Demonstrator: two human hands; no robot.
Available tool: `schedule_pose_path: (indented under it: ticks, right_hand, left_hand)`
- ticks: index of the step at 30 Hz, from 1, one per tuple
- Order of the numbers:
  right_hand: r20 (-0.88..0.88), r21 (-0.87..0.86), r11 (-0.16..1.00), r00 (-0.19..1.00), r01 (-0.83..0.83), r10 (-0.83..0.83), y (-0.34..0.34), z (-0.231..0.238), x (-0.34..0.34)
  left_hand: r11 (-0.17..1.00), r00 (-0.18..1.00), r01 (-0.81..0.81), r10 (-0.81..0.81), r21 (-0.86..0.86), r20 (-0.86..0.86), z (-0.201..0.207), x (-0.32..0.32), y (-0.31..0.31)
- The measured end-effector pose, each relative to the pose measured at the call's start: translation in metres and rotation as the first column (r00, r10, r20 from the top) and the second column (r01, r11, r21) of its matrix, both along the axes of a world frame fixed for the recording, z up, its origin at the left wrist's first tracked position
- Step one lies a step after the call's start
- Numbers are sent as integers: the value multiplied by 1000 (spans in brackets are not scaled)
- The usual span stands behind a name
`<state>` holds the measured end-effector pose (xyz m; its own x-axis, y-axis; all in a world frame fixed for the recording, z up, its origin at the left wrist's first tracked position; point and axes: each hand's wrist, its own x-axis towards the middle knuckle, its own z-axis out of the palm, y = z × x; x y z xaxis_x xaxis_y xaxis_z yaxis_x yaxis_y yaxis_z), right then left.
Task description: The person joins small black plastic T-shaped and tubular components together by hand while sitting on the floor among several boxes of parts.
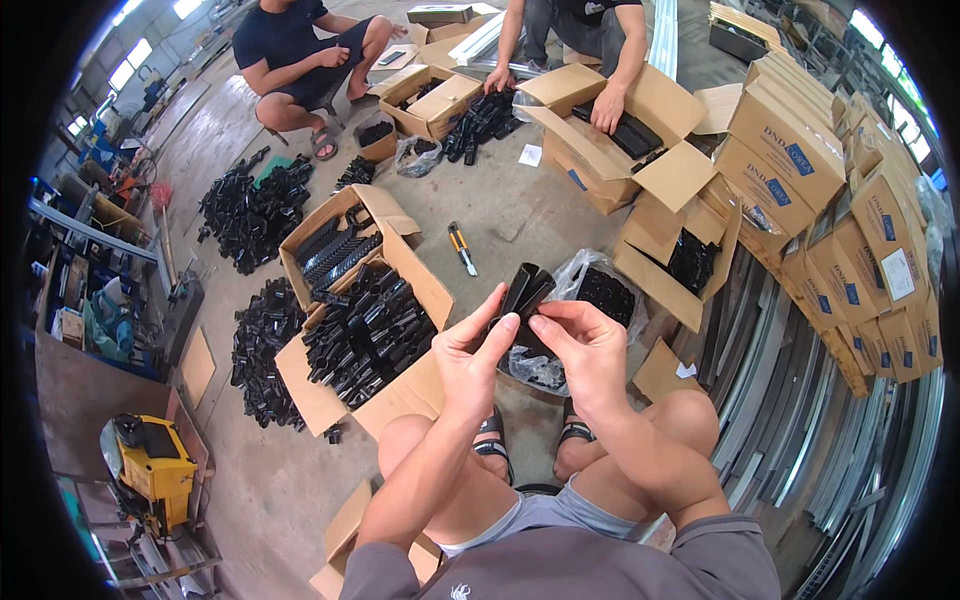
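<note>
In front of my knees I hold up glossy black plastic parts [524, 288], long and tube-like, with two ends side by side. My left hand [470, 358] pinches them from the left, thumb against the near end. From the right, my right hand [588, 352] grips with thumb and fingertips. How the parts meet between my fingers is hidden. Below my hands a clear plastic bag [540, 372] of small black pieces stands between me and the floor. To the left, an open cardboard box [432, 272] is packed with similar black parts.
Piles of black parts [258, 210] lie at left. A yellow-handled utility knife [462, 250] lies on the floor. Two people crouch across from me; one person's hand [607, 108] reaches into an open carton [575, 150]. Stacked cartons [785, 150] and metal profiles [800, 420] line the right.
</note>
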<state>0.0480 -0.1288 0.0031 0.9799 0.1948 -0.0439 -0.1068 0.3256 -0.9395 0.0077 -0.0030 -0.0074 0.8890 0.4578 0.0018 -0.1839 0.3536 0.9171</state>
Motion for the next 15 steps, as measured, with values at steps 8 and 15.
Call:
schedule_pose_path:
  ticks: [8,15]
  right_hand:
    - [166,-151,986,985,71,-46,1,-4,2]
    - [250,-283,956,968,74,-1,-1,-3,3]
  left_hand:
    - [983,988,98,-115,-154,-101,4,0,9]
    - [969,961,185,-213,-161,-174,13,-3,20]
